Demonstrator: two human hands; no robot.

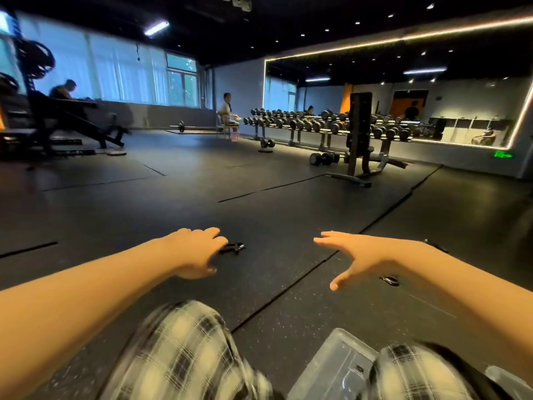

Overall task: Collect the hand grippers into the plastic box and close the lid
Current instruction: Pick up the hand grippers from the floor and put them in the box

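From the head camera, a clear plastic box (340, 368) sits on the black rubber floor (274, 197) at the bottom of the view. It lies between the person's knees in plaid trousers (184, 350), with the right knee covering part of it. Motion blur makes it hard to tell whether its lid is on.

Ahead and to the left of the box, the left hand (196, 252) reaches out palm down with its fingers (213, 236) loosely extended and holding nothing. A black hand gripper (233, 247) lies on the floor at their tips; it may be touching them, but the blur hides it.

Ahead and slightly right of the box, the right hand (366, 258) hovers with fingers straight and spread and the thumb pointing down, holding nothing. A second hand gripper (390, 280) lies on the floor under that wrist, closer to the box than the first. Far beyond the box, a dumbbell rack (317, 122) stands along a mirrored wall.
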